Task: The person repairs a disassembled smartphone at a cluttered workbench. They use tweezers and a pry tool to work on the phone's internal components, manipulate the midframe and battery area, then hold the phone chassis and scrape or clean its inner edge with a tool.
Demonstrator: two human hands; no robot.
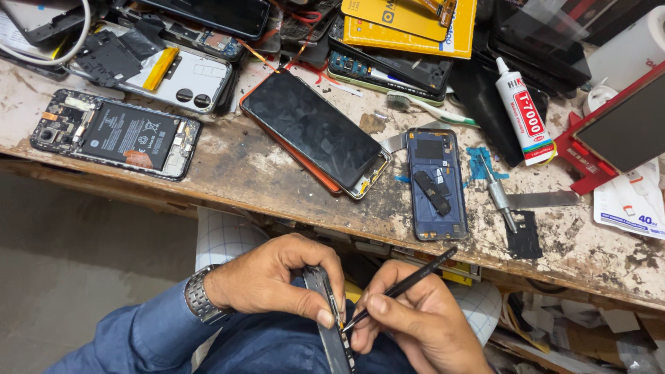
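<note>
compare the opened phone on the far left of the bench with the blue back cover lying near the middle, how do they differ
The opened phone lies nearly flat across the bench, its black battery and circuit parts showing; the blue back cover lies lengthwise toward the bench edge and is mostly hollow, with only a small dark part loose inside. The phone looks black and dense, the cover blue and bare. Both lie untouched, inner side up; the left hand and right hand work below.

Opened phone [331, 320]: dark, slim, seen edge-on, tilted, held over the lap below the bench edge. Thin black tool [409, 280] slanted; tip touching phone's edge.
</note>
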